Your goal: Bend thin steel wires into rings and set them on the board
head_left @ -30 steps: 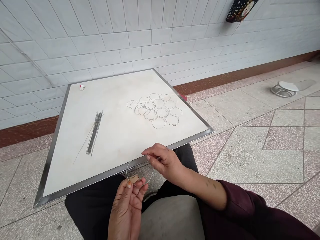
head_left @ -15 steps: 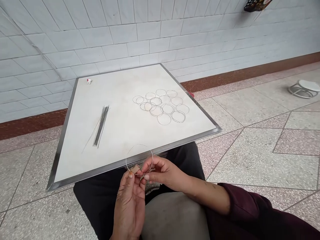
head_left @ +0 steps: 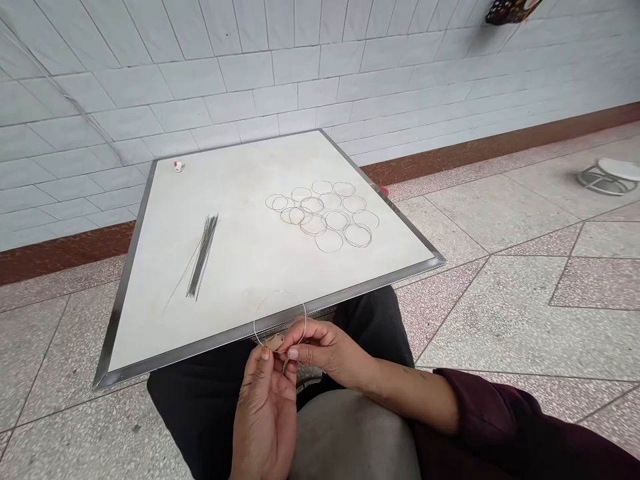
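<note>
A thin wire ring (head_left: 305, 312) stands upright at the near edge of the white table (head_left: 250, 173). My left hand (head_left: 267, 407) pinches its lower left part between thumb and fingers. My right hand (head_left: 325, 347) is closed on the ring's lower right part, with its fingertips close to the left ones. A small tan piece (head_left: 274, 342) shows behind the left fingertips; what holds it is hidden. Several wire rings (head_left: 329, 241) lie overlapping on the right of the table. On the left lies a bundle of straight wires (head_left: 203, 257).
The table has a grey metal edge (head_left: 370, 288) in front of my lap. A small white and red object (head_left: 179, 167) sits at its far left corner. Beyond is a tiled wall (head_left: 250, 70); a white stool (head_left: 607, 177) stands at the far right.
The view has shifted slightly. Both hands still grip the ring, and their fingertips have drawn a little closer together at its bottom.
</note>
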{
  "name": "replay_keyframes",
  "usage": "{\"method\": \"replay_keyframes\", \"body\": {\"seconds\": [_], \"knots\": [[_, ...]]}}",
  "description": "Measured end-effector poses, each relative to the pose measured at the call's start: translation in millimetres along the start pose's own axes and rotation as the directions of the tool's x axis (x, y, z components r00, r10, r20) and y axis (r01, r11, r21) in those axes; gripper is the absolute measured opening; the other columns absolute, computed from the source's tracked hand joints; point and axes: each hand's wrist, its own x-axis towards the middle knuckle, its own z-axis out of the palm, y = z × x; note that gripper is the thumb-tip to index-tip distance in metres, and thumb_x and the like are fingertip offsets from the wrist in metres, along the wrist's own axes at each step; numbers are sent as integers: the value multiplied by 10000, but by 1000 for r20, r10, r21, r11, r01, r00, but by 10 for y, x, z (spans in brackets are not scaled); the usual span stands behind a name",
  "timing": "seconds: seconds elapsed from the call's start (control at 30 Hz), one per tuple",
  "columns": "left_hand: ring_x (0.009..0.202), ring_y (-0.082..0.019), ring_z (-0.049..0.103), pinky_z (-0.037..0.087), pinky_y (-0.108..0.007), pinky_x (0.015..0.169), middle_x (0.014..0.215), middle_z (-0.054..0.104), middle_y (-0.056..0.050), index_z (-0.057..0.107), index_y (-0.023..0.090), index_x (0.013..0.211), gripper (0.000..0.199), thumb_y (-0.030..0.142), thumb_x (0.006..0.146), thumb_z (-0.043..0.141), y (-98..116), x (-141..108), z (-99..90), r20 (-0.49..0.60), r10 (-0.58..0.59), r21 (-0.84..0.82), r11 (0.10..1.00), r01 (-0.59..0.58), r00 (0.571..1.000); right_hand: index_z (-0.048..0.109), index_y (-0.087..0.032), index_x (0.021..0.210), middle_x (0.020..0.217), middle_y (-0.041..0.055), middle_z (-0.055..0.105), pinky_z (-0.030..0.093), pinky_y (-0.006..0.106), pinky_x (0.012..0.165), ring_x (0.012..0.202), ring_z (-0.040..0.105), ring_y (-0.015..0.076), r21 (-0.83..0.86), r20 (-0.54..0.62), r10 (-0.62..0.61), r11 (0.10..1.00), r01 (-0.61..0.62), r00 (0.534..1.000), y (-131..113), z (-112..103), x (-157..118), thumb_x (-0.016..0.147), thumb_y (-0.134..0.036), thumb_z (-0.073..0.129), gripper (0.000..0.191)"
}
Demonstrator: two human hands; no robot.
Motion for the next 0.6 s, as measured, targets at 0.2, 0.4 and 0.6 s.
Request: {"method": "replay_keyframes", "body": {"seconds": [0.2,0.4,0.6], "knots": [[887,-125,642,539,-234,836,926,679,-16,719,209,816,65,242,781,763,-35,25,17,7,5,-72,997,-4,1000,706,-153,848,790,13,707,506,233,663,692,631,93,124,-35,77,990,-72,996,59,-24,4,758,-301,817,206],[892,-125,640,540,-242,851,938,663,-26,714,209,848,33,226,819,716,-60,50,-7,-10,-25,-68,997,24,1000,709,-147,803,753,-3,704,494,203,640,661,635,76,183,-87,90,980,-73,992,30,9,16,707,-287,854,223],[872,-117,635,535,-216,848,900,643,-11,708,210,833,27,235,825,708,-65,53,9,9,-22,-41,999,22,1000,694,-149,724,732,-1,707,511,211,636,680,648,97,207,-148,60,978,-29,987,56,21,33,665,-288,877,237]]}}
